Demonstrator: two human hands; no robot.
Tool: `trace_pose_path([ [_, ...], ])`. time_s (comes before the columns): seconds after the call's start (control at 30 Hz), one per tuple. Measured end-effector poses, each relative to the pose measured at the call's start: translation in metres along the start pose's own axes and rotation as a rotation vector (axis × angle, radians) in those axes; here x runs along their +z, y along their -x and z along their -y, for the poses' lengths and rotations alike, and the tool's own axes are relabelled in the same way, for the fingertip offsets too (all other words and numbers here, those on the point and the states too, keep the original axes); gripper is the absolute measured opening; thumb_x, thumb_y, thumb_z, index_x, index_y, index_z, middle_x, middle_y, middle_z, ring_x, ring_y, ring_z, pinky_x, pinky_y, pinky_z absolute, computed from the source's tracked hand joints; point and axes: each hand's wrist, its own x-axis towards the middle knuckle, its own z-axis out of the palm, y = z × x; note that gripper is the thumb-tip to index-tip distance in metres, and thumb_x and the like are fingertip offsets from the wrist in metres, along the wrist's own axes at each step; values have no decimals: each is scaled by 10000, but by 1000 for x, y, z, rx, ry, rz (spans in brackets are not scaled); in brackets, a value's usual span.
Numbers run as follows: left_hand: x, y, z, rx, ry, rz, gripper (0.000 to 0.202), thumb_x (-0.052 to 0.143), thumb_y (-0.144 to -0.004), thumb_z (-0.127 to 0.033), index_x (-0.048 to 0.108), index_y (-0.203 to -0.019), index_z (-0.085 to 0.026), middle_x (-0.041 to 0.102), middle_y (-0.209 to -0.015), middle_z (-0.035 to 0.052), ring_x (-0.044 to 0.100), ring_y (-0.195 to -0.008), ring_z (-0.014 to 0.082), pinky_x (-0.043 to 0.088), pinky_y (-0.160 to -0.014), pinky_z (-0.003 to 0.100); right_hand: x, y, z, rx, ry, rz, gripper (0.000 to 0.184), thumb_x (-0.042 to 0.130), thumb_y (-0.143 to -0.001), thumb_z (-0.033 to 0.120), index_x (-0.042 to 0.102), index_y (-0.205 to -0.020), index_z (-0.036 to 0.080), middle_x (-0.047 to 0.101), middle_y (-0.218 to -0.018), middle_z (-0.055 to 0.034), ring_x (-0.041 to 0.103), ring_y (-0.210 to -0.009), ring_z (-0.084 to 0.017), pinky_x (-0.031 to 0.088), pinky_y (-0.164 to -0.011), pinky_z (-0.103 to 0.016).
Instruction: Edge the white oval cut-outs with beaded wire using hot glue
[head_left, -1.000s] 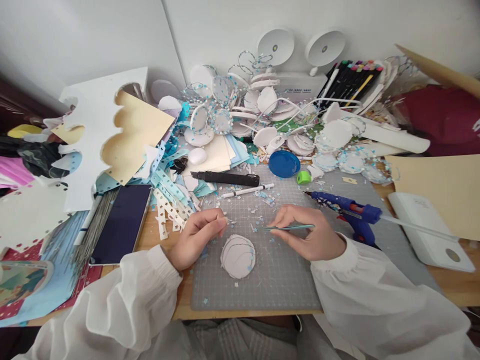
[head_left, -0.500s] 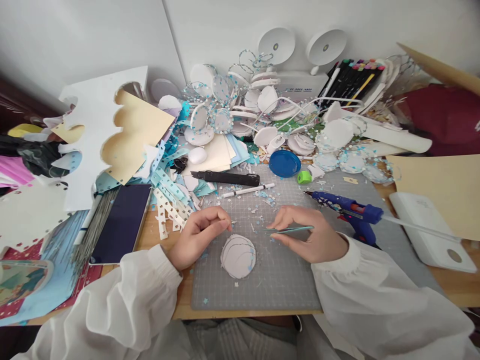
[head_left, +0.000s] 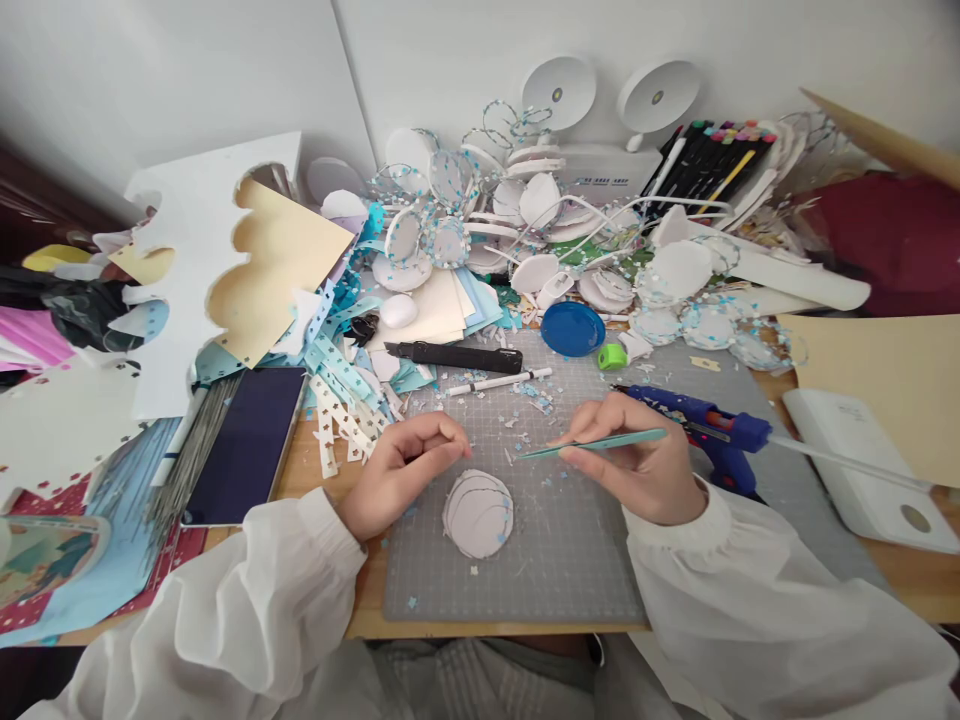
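My right hand (head_left: 634,455) holds a pair of teal tweezers (head_left: 615,440) between thumb and fingers, the tips pointing left just above the grey cutting mat (head_left: 562,580). Small blue and white paper stars and scraps (head_left: 534,395) are scattered around those tips. On the mat lies a round white disc (head_left: 478,515) with thin curved lines across it and a few blue bits at its right edge. My left hand (head_left: 409,465) rests at the disc's upper left, fingers curled and thumb against the index finger. Whatever may be between those fingertips is too small to make out.
A blue glue gun (head_left: 697,415) lies right of my right hand. Behind are a black utility knife (head_left: 454,357), a white pen (head_left: 501,382), a blue lid (head_left: 572,329) and piled white discs with wire. A phone (head_left: 246,447) lies at left, a white box (head_left: 862,465) at right.
My right hand has turned and lifted slightly to the right, so the tweezers now show along their length. The left hand and disc stay nearly the same; the view shifts slightly.
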Motion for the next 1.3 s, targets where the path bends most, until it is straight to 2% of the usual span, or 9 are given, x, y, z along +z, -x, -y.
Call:
trace_pose_path([
  [0.1, 1, 1, 1, -25, 10, 9, 196, 603, -847, -346, 648, -826, -157, 532, -669, -1, 405, -579, 99, 281, -530, 234, 3, 0, -4, 72, -149, -104, 166, 716, -787, 168, 566, -752, 230, 628, -674, -14, 634, -636, -173, 506, -541, -304],
  [0.17, 1, 1, 1, -47, 16, 24, 217, 620, -841, -370, 639, -865, -155, 428, -586, -39, 330, -524, 86, 221, -493, 230, 7, -1, -6, 131, -214, -150, 175, 728, -788, 214, 558, -748, 230, 614, -664, -3, 595, -586, -152, 495, -521, -298],
  [0.27, 2, 2, 3, -49, 25, 41, 252, 633, -837, -396, 629, -875, -146, 286, -536, -79, 237, -489, 72, 168, -475, 227, 15, -4, -6, 195, -279, -178, 199, 730, -793, 278, 544, -749, 227, 606, -679, 8, 540, -519, -121, 460, -471, -278],
  [0.4, 3, 2, 3, -21, 29, 39, 267, 650, -825, -407, 636, -877, -145, 242, -521, -92, 208, -475, 66, 162, -463, 220, 30, -12, 0, 209, -332, -172, 203, 722, -801, 284, 537, -748, 219, 585, -683, 15, 539, -521, -114, 450, -466, -266],
  [0.57, 4, 4, 2, 11, 45, 33, 245, 637, -827, -385, 624, -855, -142, 265, -530, -88, 231, -483, 69, 191, -470, 218, 42, -12, 1, 214, -384, -170, 183, 716, -809, 249, 544, -756, 216, 571, -679, 21, 546, -548, -108, 477, -514, -262],
  [0.8, 5, 3, 2, -9, 3, 20, 227, 629, -819, -358, 632, -826, -132, 320, -535, -72, 256, -496, 74, 217, -474, 216, 43, -5, -3, 240, -393, -209, 163, 730, -793, 226, 572, -757, 212, 582, -698, 19, 547, -542, -101, 468, -492, -249],
  [1.07, 6, 2, -1, -15, -47, 8, 257, 617, -829, -378, 650, -804, -124, 362, -520, -61, 253, -479, 66, 202, -462, 215, 39, -10, -2, 234, -476, -241, 165, 739, -772, 193, 579, -732, 201, 580, -661, 24, 520, -522, -88, 410, -470, -224],
  [1.3, 6, 1, -2, 0, -5, -43, 249, 599, -835, -392, 637, -807, -148, 462, -589, -21, 357, -537, 98, 276, -505, 231, 37, -15, 4, 323, -595, -326, 155, 761, -713, 190, 608, -690, 205, 559, -629, 27, 478, -509, -84, 344, -470, -226],
])
